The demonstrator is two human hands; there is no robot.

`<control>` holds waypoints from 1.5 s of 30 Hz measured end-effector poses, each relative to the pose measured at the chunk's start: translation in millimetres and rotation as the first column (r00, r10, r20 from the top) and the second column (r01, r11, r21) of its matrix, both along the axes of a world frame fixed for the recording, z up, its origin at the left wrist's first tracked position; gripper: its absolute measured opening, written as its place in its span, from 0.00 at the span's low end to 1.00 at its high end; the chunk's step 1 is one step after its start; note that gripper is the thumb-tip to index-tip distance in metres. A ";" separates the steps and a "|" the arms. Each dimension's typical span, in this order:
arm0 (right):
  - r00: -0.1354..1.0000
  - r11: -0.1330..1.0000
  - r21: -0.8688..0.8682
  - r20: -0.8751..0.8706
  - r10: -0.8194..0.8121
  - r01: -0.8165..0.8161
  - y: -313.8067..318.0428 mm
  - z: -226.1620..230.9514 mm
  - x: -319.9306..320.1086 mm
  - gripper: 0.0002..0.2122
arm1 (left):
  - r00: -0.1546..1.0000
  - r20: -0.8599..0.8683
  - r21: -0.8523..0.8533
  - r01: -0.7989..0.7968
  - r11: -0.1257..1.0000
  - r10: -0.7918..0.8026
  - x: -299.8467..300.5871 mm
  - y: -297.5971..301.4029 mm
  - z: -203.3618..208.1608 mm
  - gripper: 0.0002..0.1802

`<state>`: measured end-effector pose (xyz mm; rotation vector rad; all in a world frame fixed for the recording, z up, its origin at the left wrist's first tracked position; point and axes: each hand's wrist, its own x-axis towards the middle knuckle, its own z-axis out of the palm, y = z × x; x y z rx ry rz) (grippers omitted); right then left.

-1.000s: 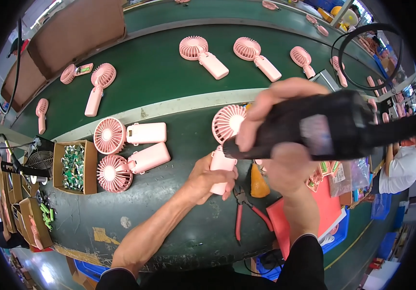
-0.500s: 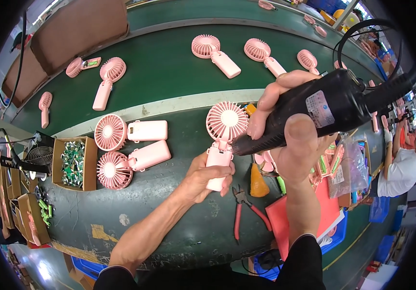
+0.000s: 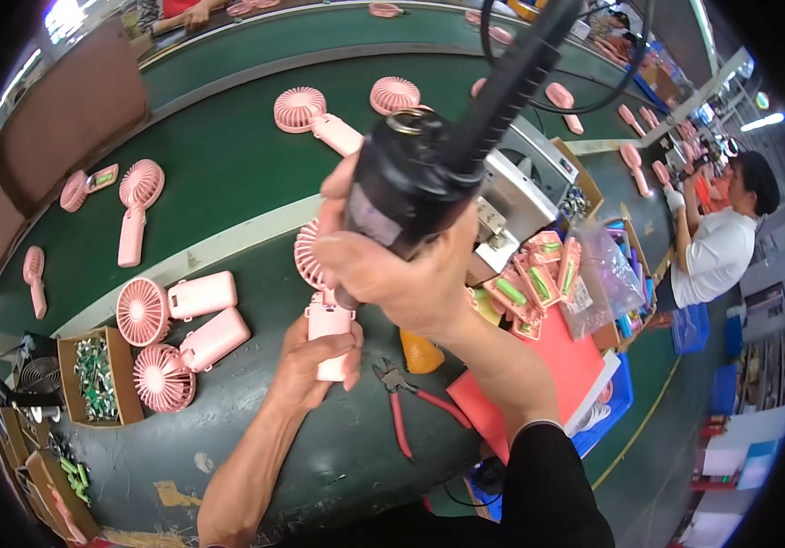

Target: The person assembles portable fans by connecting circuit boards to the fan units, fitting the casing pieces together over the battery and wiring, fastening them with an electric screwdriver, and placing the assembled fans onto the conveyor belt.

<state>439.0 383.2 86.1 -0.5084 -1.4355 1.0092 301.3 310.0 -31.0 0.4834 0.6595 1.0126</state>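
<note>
A pink handheld fan [image 3: 327, 320] is held upright in my left hand [image 3: 306, 363], whose fingers and thumb wrap round its handle. My right hand [image 3: 420, 283] grips a black electric screwdriver [image 3: 397, 187], its cable rising behind. The driver's nose points down at the top of the fan handle, near the hinge; my right hand hides part of the fan head, and whether the tip touches cannot be made out. Left of my hands lie two more pink fans, one [image 3: 205, 294] above the other [image 3: 214, 338]. Red-handled pliers [image 3: 397, 402] rest open on the bench near my right forearm.
Several pink fans lie on the green conveyor [image 3: 219, 146] beyond the bench. A cardboard box of circuit boards [image 3: 96, 379] stands at left. To the right are pink casings with green batteries [image 3: 534, 283], a red sheet [image 3: 539, 374] and a person in white [image 3: 716, 242].
The view has swung to the right, shifting bench and conveyor leftward in the picture. The screwdriver has turned from lying nearly level to standing steeply over the fan, which my left hand still holds.
</note>
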 end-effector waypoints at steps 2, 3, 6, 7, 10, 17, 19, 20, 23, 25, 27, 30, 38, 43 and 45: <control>1.000 0.996 0.088 -0.002 -0.017 0.017 1.9 -1.6 2.0 0.18 | 1.000 0.001 0.004 0.018 1.000 -0.018 5.9 0.4 2.9 0.18; 1.000 0.996 0.087 -0.003 -0.024 0.024 0.5 -2.3 2.4 0.18 | 1.000 -0.002 0.007 0.020 1.000 -0.020 7.2 0.5 3.3 0.17; 0.999 0.998 0.056 -0.030 -0.032 0.034 -2.4 -4.0 1.2 0.23 | 0.999 -0.004 0.022 0.033 0.999 -0.033 7.6 1.2 3.1 0.17; 0.999 0.996 0.077 -0.023 -0.043 0.045 -2.5 -3.4 1.1 0.22 | 0.999 -0.007 0.023 0.039 0.999 -0.038 7.6 1.3 3.3 0.17; 0.998 0.998 0.021 -0.002 -0.060 0.060 -5.4 -2.5 -0.3 0.21 | 0.999 -0.007 0.018 0.039 0.999 -0.038 5.8 0.5 2.4 0.17; 0.971 0.935 0.273 -0.142 -0.193 0.226 -28.2 25.5 9.1 0.23 | 0.998 -0.037 0.088 -0.045 0.995 0.048 13.4 -4.6 -7.9 0.17; 0.967 0.969 0.104 0.103 -0.235 0.224 -34.9 40.3 24.0 0.22 | 0.997 -0.050 0.125 -0.050 0.991 0.057 16.5 -4.7 -6.6 0.20; 0.937 0.961 0.073 0.215 -0.275 0.266 -33.9 48.2 27.2 0.22 | 0.997 -0.051 0.143 -0.042 0.989 0.050 17.7 -5.9 -4.5 0.20; 0.802 0.973 -0.067 0.579 -0.142 0.221 -32.9 44.1 35.5 0.25 | 0.993 -0.001 0.129 -0.114 0.985 0.115 19.8 -13.1 5.3 0.22; 0.623 0.971 -0.105 0.780 -0.052 0.213 -43.2 37.5 31.7 0.26 | 0.990 0.008 0.131 -0.141 0.981 0.142 -0.2 -18.2 -2.8 0.23; 0.426 0.977 -0.043 0.903 -0.051 0.209 -63.7 15.9 47.6 0.27 | 0.991 0.014 0.166 -0.132 0.977 0.131 -18.9 -30.5 -7.2 0.24; 0.218 0.951 0.148 0.953 -0.211 0.273 -90.1 -36.9 88.3 0.26 | 0.933 -0.269 0.312 -0.152 0.938 0.240 -32.3 -58.8 -1.8 0.35; 0.448 0.824 0.516 0.695 -0.562 0.233 -139.1 -47.5 23.6 0.16 | 0.741 -0.509 0.372 -0.270 0.888 0.439 -71.6 -112.0 22.5 0.31; 0.821 0.884 -0.468 0.507 0.263 0.006 -147.5 -74.6 -78.3 0.17 | 0.736 -0.417 0.377 -0.394 0.838 0.534 -68.1 -122.6 16.2 0.21; 0.904 0.787 -0.614 0.304 0.300 -0.055 -145.6 -84.6 -95.3 0.15 | 0.709 -0.433 0.397 -0.405 0.824 0.557 -64.8 -117.6 10.8 0.26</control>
